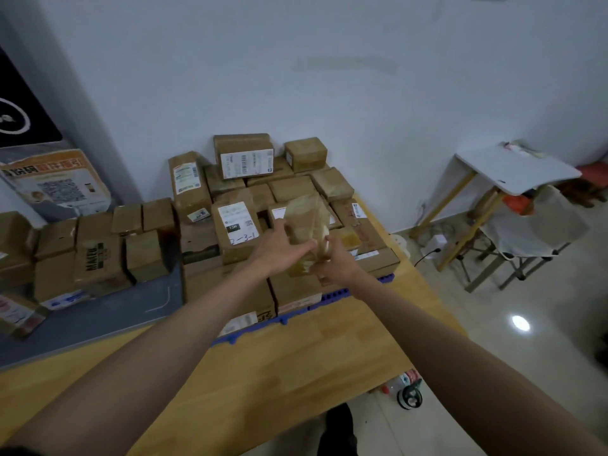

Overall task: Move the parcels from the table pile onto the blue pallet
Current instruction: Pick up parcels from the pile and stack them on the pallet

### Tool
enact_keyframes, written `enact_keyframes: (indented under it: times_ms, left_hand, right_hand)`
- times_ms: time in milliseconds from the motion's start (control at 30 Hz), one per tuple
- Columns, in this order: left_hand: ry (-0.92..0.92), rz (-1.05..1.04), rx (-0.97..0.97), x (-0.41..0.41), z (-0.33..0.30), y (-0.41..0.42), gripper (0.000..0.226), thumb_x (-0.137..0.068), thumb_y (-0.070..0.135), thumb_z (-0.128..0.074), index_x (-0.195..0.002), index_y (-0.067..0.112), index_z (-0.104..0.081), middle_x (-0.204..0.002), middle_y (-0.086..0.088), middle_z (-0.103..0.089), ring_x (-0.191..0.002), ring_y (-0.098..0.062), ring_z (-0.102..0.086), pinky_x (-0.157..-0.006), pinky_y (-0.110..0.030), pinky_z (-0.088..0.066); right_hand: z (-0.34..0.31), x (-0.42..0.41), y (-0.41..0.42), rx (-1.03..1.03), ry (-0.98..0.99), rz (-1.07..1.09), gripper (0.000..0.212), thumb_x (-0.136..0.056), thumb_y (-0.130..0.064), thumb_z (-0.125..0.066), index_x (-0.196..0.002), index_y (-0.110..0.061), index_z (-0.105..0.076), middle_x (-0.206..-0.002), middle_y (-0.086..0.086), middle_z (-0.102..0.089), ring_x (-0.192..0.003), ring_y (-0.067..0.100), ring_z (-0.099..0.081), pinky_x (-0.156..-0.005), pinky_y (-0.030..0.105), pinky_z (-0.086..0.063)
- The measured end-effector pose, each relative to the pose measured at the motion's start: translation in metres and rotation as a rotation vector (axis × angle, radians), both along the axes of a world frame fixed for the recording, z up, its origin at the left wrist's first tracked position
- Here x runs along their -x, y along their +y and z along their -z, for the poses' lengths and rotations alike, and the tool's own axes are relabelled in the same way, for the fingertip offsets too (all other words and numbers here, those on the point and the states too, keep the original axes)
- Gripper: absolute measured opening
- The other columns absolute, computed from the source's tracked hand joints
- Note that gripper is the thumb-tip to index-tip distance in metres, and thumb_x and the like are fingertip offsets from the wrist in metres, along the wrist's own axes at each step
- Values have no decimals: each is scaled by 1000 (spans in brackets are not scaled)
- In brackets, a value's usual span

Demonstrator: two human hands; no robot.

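Note:
Both my hands hold one taped brown parcel (304, 222) above the stack on the blue pallet (332, 297). My left hand (279, 246) presses its left side with fingers stretched along it. My right hand (334, 260) grips its lower right corner from below. The parcel is tilted and blurred. Under it the pallet carries several stacked cardboard parcels (243, 159), some with white labels. The table pile (98, 251) of brown boxes lies to the left on a grey mat (108, 314).
The wooden table (296, 363) ends at the right, with tiled floor (493, 373) beyond. A white folding table (513, 169) and a chair (533, 232) stand at the right wall. A poster board (56, 185) leans at the left. Bottles (403, 386) lie on the floor.

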State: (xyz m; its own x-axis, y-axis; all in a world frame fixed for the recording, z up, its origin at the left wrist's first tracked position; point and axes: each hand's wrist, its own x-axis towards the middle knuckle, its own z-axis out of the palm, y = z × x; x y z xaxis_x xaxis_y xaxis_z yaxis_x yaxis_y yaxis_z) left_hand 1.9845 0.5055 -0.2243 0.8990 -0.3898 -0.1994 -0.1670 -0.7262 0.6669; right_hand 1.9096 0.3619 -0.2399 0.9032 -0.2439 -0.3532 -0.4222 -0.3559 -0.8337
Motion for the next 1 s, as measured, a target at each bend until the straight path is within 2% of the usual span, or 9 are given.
enact_keyframes:
  times_ms: [67, 133, 233, 400, 567, 633, 733, 833, 1000]
  left_hand:
    - [33, 24, 1, -11, 5, -29, 85, -75, 75, -55, -142, 29, -28, -123, 1, -57, -87, -14, -57, -62, -28, -41]
    - [70, 50, 21, -22, 9, -61, 88, -77, 75, -53, -147, 30, -25, -132, 1, -54, -98, -16, -58, -70, -29, -45]
    - [90, 72, 48, -39, 17, -112, 94, -77, 73, -57, -152, 26, -24, -144, 1, -48, -121, -21, -53, -90, -31, -46]
    - [129, 35, 50, -66, 34, -191, 94, -79, 69, -60, -152, 22, -24, -146, -1, -46, -127, -22, -51, -88, -27, -43]
    - [142, 8, -53, -91, 58, -247, 93, -81, 72, -56, -150, 16, -30, -144, -4, -48, -125, -25, -52, -98, -38, -48]
    - [137, 24, -100, -102, 68, -262, 89, -81, 72, -55, -148, 16, -34, -143, -6, -47, -125, -25, -50, -95, -35, -46]
    - [147, 48, -138, -117, 81, -279, 77, -83, 67, -57, -139, 15, -45, -132, -7, -48, -113, -23, -52, -80, -27, -43]
    - [171, 43, -151, -130, 94, -290, 69, -82, 66, -61, -126, 13, -55, -110, -2, -55, -92, -16, -54, -63, -23, -41]
    - [202, -13, -183, -145, 114, -293, 56, -76, 64, -69, -100, 14, -64, -82, 5, -60, -73, -9, -57, -54, -23, -39]
  right_hand:
    - [2, -12, -29, 34, -30, 1, 76, -81, -4, -71, -143, -15, -29, -105, -2, -56, -108, 28, -60, -87, 49, -56]
    - [5, -25, -63, 64, -47, 21, 77, -81, -1, -69, -145, -14, -28, -97, -7, -54, -104, 26, -61, -86, 49, -56]
    - [12, -46, -119, 124, -71, 26, 83, -81, 1, -67, -150, -14, -24, -119, 9, -57, -107, 29, -61, -84, 49, -57]
    - [29, -82, -203, 229, -61, -27, 84, -81, -1, -67, -152, -16, -25, -134, 14, -50, -113, 31, -58, -87, 48, -55]
    - [51, -118, -262, 354, -35, -125, 85, -80, -3, -70, -152, -18, -26, -139, 15, -44, -121, 33, -53, -97, 47, -50]
    - [60, -132, -278, 392, -31, -166, 85, -80, -4, -70, -151, -19, -26, -137, 15, -44, -115, 32, -55, -92, 45, -51]
    - [73, -150, -298, 428, -30, -221, 85, -79, -7, -71, -151, -20, -27, -137, 14, -43, -113, 32, -54, -88, 41, -51]
    - [87, -165, -309, 449, -19, -270, 87, -78, -8, -73, -150, -20, -27, -136, 13, -43, -114, 32, -54, -87, 41, -50]
    - [107, -181, -312, 484, 3, -357, 86, -79, 1, -66, -151, -24, -25, -136, 9, -42, -109, 30, -55, -83, 39, -52]
